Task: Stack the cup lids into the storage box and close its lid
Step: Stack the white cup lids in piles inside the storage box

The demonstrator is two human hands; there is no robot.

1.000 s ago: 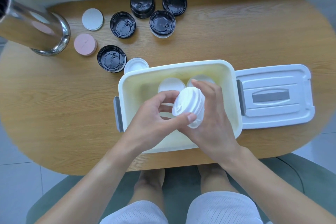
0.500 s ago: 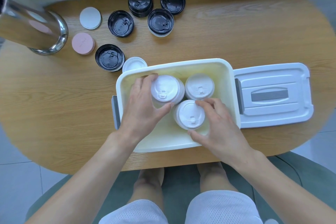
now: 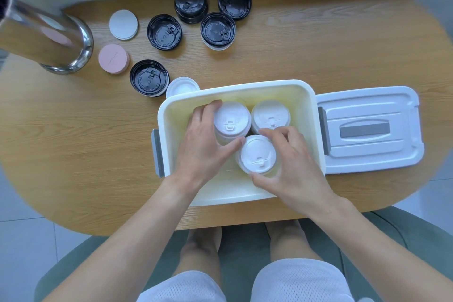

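Storage box (image 3: pixel 171 115): white plastic, rectangular with rounded corners, open; the landmark.
White lid stacks inside: three, round and ribbed; far-left stack (image 3: pixel 232 120), far-right stack (image 3: pixel 270 117), near stack (image 3: pixel 258 154).
Left hand (image 3: pixel 203 147): fingers curled round the far-left stack.
Right hand (image 3: pixel 291 169): fingertips pinching the near stack.
Box lid (image 3: pixel 367 130): white, grey handle, flat just right of box.
Black lids (image 3: pixel 149 78): five piles, glossy, beyond box.
Table (image 3: pixel 73 154): oval, wood-grain.

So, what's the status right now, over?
Left hand grips rear-left white lid stack; right hand grips front white lid stack. Both inside open cream plastic storage box. Black plastic lids remain on table.
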